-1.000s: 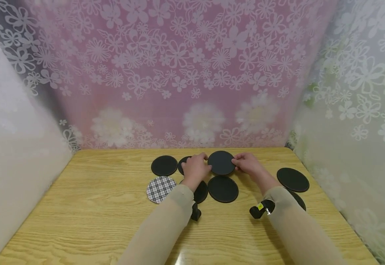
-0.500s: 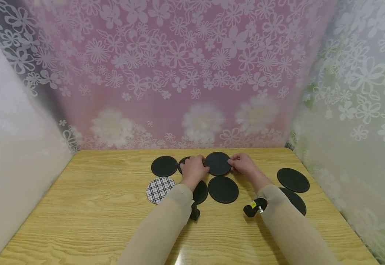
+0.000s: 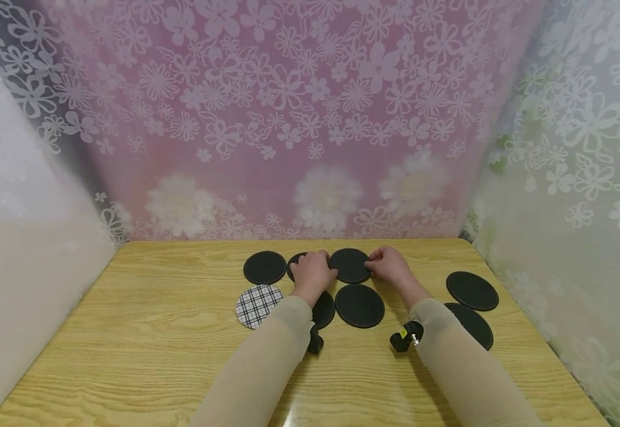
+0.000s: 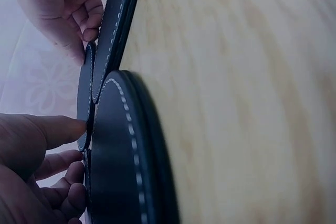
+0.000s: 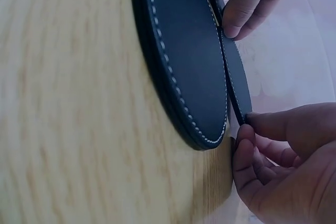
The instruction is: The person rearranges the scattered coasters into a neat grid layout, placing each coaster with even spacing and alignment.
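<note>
A round black coaster (image 3: 350, 265) lies in the back row of the table, between both hands. My right hand (image 3: 392, 267) pinches its right edge between thumb and fingers. At its left edge is my left hand (image 3: 312, 274), thumb on the rim and fingers curled, over another black coaster (image 3: 294, 268) that it partly hides. Just in front sits a black coaster (image 3: 360, 306), whose white edge stitching shows in the right wrist view. The left forearm partly covers one more black coaster (image 3: 323, 309) and a plaid coaster (image 3: 258, 306).
A further black coaster (image 3: 264, 267) lies at the back left of the group. Two black coasters (image 3: 472, 290) are apart at the right, one partly behind the right sleeve. Flowered curtains (image 3: 315, 118) border the wooden table (image 3: 155, 332) at the back and sides.
The coaster between the hands has shifted slightly left and gone down flat behind the front coaster. My right hand has moved left with it; the left hand shifted a little left.
</note>
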A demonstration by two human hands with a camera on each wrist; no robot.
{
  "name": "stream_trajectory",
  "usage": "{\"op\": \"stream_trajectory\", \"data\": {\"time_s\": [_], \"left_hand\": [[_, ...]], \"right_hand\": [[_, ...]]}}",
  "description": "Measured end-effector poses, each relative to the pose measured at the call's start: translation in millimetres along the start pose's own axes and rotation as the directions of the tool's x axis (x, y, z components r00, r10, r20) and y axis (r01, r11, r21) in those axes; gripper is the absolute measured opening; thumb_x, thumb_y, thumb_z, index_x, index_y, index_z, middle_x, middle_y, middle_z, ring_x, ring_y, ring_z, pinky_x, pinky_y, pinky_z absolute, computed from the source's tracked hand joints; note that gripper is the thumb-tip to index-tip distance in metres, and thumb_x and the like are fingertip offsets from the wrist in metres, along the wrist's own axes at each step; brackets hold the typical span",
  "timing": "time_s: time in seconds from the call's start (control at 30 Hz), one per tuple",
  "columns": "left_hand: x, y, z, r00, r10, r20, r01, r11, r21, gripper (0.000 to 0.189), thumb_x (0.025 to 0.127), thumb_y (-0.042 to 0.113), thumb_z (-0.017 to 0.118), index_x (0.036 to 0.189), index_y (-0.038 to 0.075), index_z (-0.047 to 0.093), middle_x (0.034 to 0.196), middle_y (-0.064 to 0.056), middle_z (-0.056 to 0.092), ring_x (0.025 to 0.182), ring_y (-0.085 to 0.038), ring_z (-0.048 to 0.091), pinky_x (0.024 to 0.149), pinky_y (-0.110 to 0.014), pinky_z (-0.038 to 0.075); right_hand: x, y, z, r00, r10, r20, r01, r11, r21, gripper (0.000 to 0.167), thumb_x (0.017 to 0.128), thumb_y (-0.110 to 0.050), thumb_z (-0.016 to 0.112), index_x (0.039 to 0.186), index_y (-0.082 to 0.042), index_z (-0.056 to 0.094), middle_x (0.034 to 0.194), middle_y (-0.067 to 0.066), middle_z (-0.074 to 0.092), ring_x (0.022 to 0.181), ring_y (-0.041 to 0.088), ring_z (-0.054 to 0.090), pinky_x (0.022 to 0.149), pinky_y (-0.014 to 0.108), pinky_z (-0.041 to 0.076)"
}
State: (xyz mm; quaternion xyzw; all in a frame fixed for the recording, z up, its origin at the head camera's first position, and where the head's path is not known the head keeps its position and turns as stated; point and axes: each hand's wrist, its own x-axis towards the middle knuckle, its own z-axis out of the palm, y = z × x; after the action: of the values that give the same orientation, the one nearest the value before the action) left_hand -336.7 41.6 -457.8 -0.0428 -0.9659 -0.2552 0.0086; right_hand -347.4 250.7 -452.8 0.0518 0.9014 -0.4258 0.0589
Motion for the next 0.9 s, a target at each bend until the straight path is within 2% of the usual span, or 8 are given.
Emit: {"op": "stream_trajectory", "data": {"time_s": [0.2, 0.33, 0.53, 0.9], "left_hand": [[2.2, -0.2, 2.7, 1.000, -0.003, 0.006, 0.003, 1.000, 0.013, 0.038, 0.105, 0.034, 0.079, 0.139, 0.017, 0.075, 0.131, -0.010, 0.071, 0.119, -0.035, 0.062, 0.104, -0.060, 0.043], [2.1, -0.5, 2.8, 1.000, 0.000, 0.005, 0.000, 1.000, 0.014, 0.038, 0.105, 0.034, 0.079, 0.139, 0.018, 0.075, 0.132, -0.010, 0.071, 0.121, -0.035, 0.062, 0.105, -0.060, 0.043], [0.1, -0.6, 0.9, 1.000, 0.014, -0.002, -0.014, 1.000, 0.022, 0.037, 0.105, 0.034, 0.080, 0.138, 0.018, 0.076, 0.131, -0.009, 0.072, 0.121, -0.034, 0.062, 0.105, -0.061, 0.043], [-0.8, -1.9, 0.6, 1.000, 0.020, 0.002, -0.020, 1.000, 0.013, 0.034, 0.105, 0.032, 0.079, 0.136, 0.017, 0.076, 0.130, -0.010, 0.072, 0.119, -0.036, 0.063, 0.105, -0.062, 0.043]], "right_hand": [[1.9, -1.5, 0.0, 1.000, -0.013, 0.009, 0.014, 0.993, -0.118, 0.035, 0.108, -0.010, 0.071, 0.137, 0.009, 0.068, 0.124, 0.025, 0.070, 0.102, 0.034, 0.071, 0.087, 0.043, 0.059], [3.6, -1.5, -0.9, 1.000, -0.021, 0.022, 0.024, 0.987, -0.157, 0.037, 0.107, -0.010, 0.072, 0.138, 0.010, 0.068, 0.128, 0.026, 0.070, 0.107, 0.036, 0.071, 0.092, 0.045, 0.058], [2.2, -0.6, -2.2, 0.999, -0.012, 0.037, 0.017, 0.989, -0.144, 0.039, 0.107, -0.010, 0.072, 0.141, 0.010, 0.068, 0.138, 0.028, 0.068, 0.111, 0.037, 0.070, 0.091, 0.045, 0.059], [-0.9, -2.1, -4.4, 0.998, -0.023, 0.051, 0.031, 0.987, -0.156, 0.033, 0.106, -0.009, 0.073, 0.133, 0.011, 0.072, 0.126, 0.025, 0.072, 0.105, 0.035, 0.072, 0.087, 0.042, 0.060]]}}
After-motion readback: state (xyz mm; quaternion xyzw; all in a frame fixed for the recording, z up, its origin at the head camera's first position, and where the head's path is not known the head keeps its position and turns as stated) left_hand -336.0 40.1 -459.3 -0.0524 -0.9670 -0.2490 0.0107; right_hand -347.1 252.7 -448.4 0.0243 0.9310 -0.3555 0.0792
